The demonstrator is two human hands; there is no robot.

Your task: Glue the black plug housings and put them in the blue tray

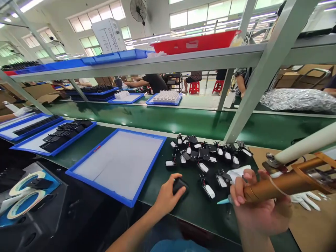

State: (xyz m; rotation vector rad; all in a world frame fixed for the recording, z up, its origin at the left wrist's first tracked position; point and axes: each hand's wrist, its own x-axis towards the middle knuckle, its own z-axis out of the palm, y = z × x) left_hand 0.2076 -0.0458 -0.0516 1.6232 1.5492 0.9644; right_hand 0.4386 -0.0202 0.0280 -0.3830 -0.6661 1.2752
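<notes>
My left hand (166, 196) is closed around a small rounded black plastic part (179, 187), just above the green bench near its front edge. My right hand (259, 215) grips a bronze-coloured glue gun (273, 185) from below. Its tapered teal nozzle (223, 201) points left, towards the left hand but apart from the black part. Beyond both hands lies a loose cluster of small black units (203, 154) with white labels and short red and black wires. A white paper piece (239, 173) lies partly behind the right fingers.
A blue-rimmed white tray (118, 164) lies left of my left hand. Another tray (56, 151) with black parts is farther left. Tape rolls (26, 203) sit at front left, white gloves (306, 200) on cardboard at right. A slanted frame post (265, 70) rises behind the cluster.
</notes>
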